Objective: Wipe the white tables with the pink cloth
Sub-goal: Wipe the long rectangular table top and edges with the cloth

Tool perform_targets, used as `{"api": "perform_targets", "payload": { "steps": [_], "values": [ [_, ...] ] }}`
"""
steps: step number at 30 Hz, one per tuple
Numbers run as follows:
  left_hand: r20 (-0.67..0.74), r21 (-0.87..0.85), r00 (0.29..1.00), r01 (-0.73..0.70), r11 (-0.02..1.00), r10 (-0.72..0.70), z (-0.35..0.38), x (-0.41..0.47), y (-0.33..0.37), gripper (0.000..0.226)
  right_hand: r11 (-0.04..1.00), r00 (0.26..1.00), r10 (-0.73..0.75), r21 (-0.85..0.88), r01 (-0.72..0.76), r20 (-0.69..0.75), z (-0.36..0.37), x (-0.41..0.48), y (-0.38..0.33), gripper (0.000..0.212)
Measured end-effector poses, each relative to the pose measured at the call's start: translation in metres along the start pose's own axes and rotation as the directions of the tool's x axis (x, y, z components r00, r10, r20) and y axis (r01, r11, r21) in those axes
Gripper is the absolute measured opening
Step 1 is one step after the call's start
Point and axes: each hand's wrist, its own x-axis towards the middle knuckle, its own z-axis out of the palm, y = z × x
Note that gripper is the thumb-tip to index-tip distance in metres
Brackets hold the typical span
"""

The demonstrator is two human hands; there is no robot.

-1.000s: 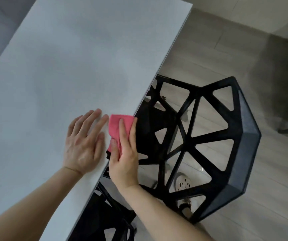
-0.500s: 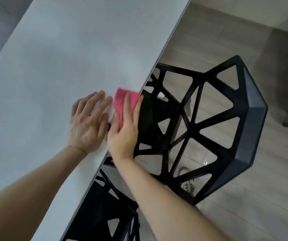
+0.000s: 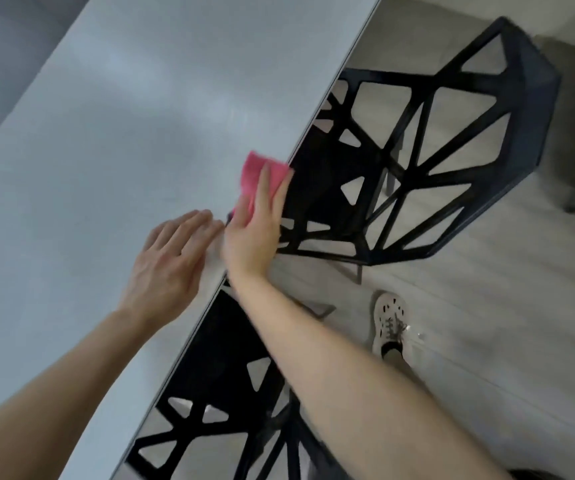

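cloth point(image 3: 257, 172): centre frame, over bench point(image 3: 113, 133) edge, to wipe the rim.
right hand point(image 3: 254, 226): fingers straight, press cloth.
left hand point(image 3: 170, 263): fingers flat, empty, bracing on bench.

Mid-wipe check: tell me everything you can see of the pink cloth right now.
The pink cloth is a small piece of soft-looking fabric, bright pink and slightly blurred. It sits at the right-hand edge of the white table and seems to wrap over that edge. The right hand presses it with straight fingers and covers its lower part, so mainly the upper corner shows. The left hand rests flat on the tabletop beside it and appears not to touch it.
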Motion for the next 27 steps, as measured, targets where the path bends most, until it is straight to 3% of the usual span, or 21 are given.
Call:
{"api": "perform_targets", "payload": {
  "steps": [3, 5, 9, 11, 14, 17, 19, 24, 27],
  "values": [
    [0.012, -0.028, 0.999, 0.031, 0.999, -0.031, -0.001, -0.052, -0.002, 0.049, 0.999, 0.977, -0.013, 0.034, 0.006, 0.212, -0.011, -0.097, 0.012, 0.061],
    [-0.033, -0.072, 0.999, 0.034, 0.997, -0.037, 0.001, -0.065, -0.002, 0.051, 1.0, 0.962, -0.013, 0.031, 0.005, 0.274, -0.021, -0.075, 0.011, 0.059],
    [-0.095, -0.106, 0.994, 0.036, 0.994, -0.046, 0.007, -0.062, -0.002, 0.05, 1.0, 0.993, 0.002, -0.015, 0.0, 0.122, -0.026, 0.053, 0.004, 0.055],
    [-0.105, -0.112, 0.993, 0.048, 0.993, -0.06, 0.01, -0.064, -0.003, 0.049, 1.0, 0.999, 0.023, -0.01, -0.023, 0.024, -0.016, 0.072, -0.001, 0.055],
    [-0.107, -0.129, 0.992, 0.047, 0.991, -0.061, 0.01, -0.066, -0.004, 0.05, 1.0, 0.999, -0.017, -0.007, 0.017, -0.029, 0.003, -0.009, 0.007, 0.056],
    [-0.093, -0.135, 0.994, 0.045, 0.99, -0.058, 0.009, -0.066, -0.004, 0.051, 0.999, 0.983, -0.025, 0.033, 0.019, 0.182, -0.003, -0.113, 0.017, 0.057],
    [-0.091, -0.134, 0.994, 0.049, 0.99, -0.062, 0.009, -0.066, -0.004, 0.052, 0.999, 0.967, -0.032, 0.042, 0.022, 0.251, -0.014, -0.117, 0.015, 0.056],
    [-0.118, -0.115, 0.991, 0.046, 0.992, -0.06, 0.01, -0.065, -0.003, 0.052, 1.0, 1.0, 0.009, 0.008, -0.009, 0.017, -0.009, 0.043, 0.0, 0.054],
    [-0.119, -0.109, 0.991, 0.046, 0.993, -0.059, 0.012, -0.066, -0.004, 0.052, 1.0, 0.996, 0.011, 0.03, -0.008, -0.086, 0.004, 0.031, 0.001, 0.055]
  ]
}}
